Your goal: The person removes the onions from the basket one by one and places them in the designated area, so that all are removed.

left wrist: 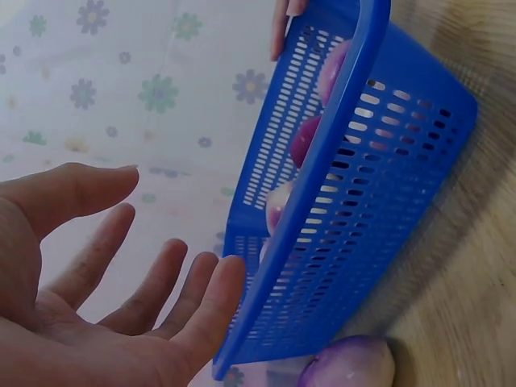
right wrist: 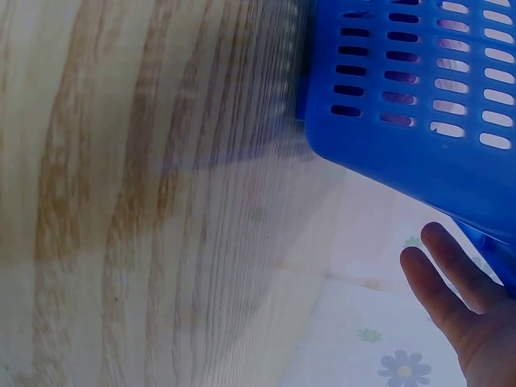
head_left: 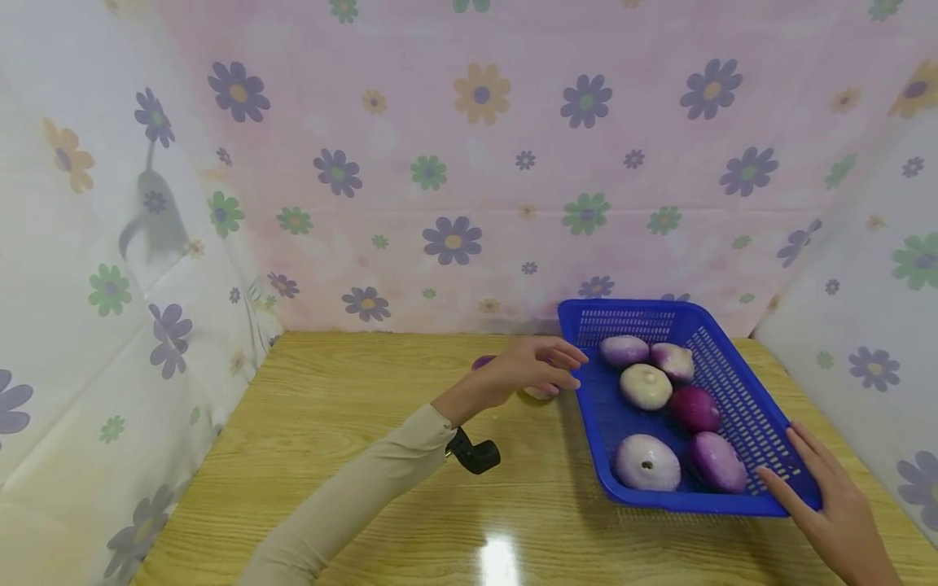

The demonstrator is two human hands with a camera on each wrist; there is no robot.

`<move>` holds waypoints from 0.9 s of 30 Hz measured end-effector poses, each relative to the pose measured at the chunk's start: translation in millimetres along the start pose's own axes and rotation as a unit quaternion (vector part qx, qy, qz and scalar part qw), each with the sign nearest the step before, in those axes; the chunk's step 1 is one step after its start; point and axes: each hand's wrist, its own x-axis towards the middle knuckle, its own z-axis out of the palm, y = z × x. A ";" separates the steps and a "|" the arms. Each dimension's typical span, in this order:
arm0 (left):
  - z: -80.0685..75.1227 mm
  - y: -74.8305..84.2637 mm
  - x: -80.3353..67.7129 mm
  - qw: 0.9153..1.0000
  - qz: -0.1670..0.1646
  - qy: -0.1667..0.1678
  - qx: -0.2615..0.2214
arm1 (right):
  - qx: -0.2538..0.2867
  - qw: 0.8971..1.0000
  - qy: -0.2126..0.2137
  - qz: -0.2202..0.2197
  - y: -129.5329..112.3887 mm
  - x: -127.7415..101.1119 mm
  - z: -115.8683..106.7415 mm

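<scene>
A blue plastic basket (head_left: 611,486) holds several onions, among them a white one (head_left: 646,387), a dark red one (head_left: 696,409) and a pale purple one (head_left: 718,462). My left hand (head_left: 523,366) hovers at its left rim, fingers loosely bent, palm empty in the left wrist view. Beneath this hand an onion (left wrist: 351,363) lies on the table beside the basket, mostly hidden in the head view. At the near right corner my right hand (head_left: 831,496) rests against the rim, thumb over the near side, fingers extended along the right side.
The wood-grained table (head_left: 330,456) carries the basket on its right half. Flower-patterned sheets (head_left: 410,187) close off the back and both sides. The basket's far end stands near the back sheet. A black device (head_left: 476,456) is strapped at the left wrist.
</scene>
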 end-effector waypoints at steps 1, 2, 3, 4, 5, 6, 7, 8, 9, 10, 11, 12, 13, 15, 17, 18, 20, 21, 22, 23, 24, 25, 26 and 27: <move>1.2 0.4 1.2 1.000 -0.001 -0.006 0.006 | 0.000 1.000 -0.001 0.002 -0.1 -0.1 0.1; 2.4 0.7 2.4 1.000 -0.003 -0.011 0.014 | 0.001 1.000 -0.001 0.003 -0.2 -0.1 0.1; 3.7 1.0 3.7 1.000 -0.005 -0.015 0.023 | 0.000 1.000 0.000 0.003 -0.3 0.3 0.0; 5.0 1.3 5.0 0.999 -0.007 -0.019 0.031 | -0.001 1.000 -0.001 0.004 -0.5 0.2 0.1; 6.5 1.8 6.3 0.999 -0.007 -0.023 0.039 | -0.001 1.000 0.000 0.004 -0.6 0.6 -0.2; 8.0 2.3 7.6 0.999 -0.009 -0.027 0.045 | -0.001 1.000 0.000 0.004 -0.9 0.8 -0.3; 9.6 3.0 8.9 0.998 -0.010 -0.031 0.051 | -0.002 1.000 -0.001 0.005 -1.1 0.9 -0.4; 11.4 3.8 10.3 0.998 -0.011 -0.034 0.055 | -0.001 1.000 -0.001 0.006 -1.1 1.0 -0.5; 13.2 4.6 11.7 0.998 -0.011 -0.038 0.057 | -0.001 1.000 -0.002 0.007 -1.2 0.7 -0.2; 15.1 5.5 13.2 0.997 -0.011 -0.044 0.057 | 0.000 1.000 -0.002 0.008 -1.2 0.6 -0.3; 17.0 6.3 14.8 0.997 -0.011 -0.048 0.058 | 0.001 1.000 -0.002 0.009 -1.1 0.6 -0.4; 18.9 7.0 16.5 0.997 -0.011 -0.054 0.059 | 0.001 1.000 -0.003 0.010 -0.9 0.2 -0.2; 20.5 7.5 18.4 0.996 -0.012 -0.059 0.060 | 0.002 1.000 -0.002 0.010 -0.5 0.1 0.1; 23.6 7.8 22.2 0.996 -0.013 -0.069 0.062 | 0.003 1.000 0.001 0.008 0.2 -0.4 1.0; 27.0 8.1 25.4 0.995 -0.015 -0.077 0.066 | 0.004 1.000 0.002 0.005 0.7 -0.8 1.5; 28.7 8.1 27.0 0.994 -0.016 -0.082 0.066 | 0.006 1.000 0.003 0.003 1.0 -1.1 1.8; 32.2 8.5 29.5 0.994 -0.021 -0.085 0.067 | 0.007 1.000 0.005 0.001 1.1 -1.5 2.1; 34.0 8.6 30.8 0.994 -0.024 -0.087 0.067 | 0.007 1.000 0.004 0.001 0.9 -1.5 2.1; 35.8 8.8 31.9 0.993 -0.025 -0.090 0.068 | 0.006 1.000 0.004 0.002 1.0 -1.5 2.0; 37.4 8.7 33.5 0.993 -0.028 -0.091 0.071 | 0.005 1.000 0.004 0.003 0.9 -1.5 2.0; 38.9 8.2 35.2 0.993 -0.029 -0.093 0.074 | 0.005 1.000 0.004 0.003 0.7 -1.3 1.7; 40.3 7.7 36.9 0.992 -0.031 -0.095 0.079 | 0.004 1.000 0.004 0.005 0.6 -1.1 1.4; 41.7 7.0 39.0 0.991 -0.030 -0.098 0.085 | 0.003 1.000 0.003 0.006 0.4 -0.9 0.9; 43.1 6.3 41.3 0.990 -0.031 -0.099 0.090 | 0.002 1.000 0.001 0.008 0.2 -0.9 0.5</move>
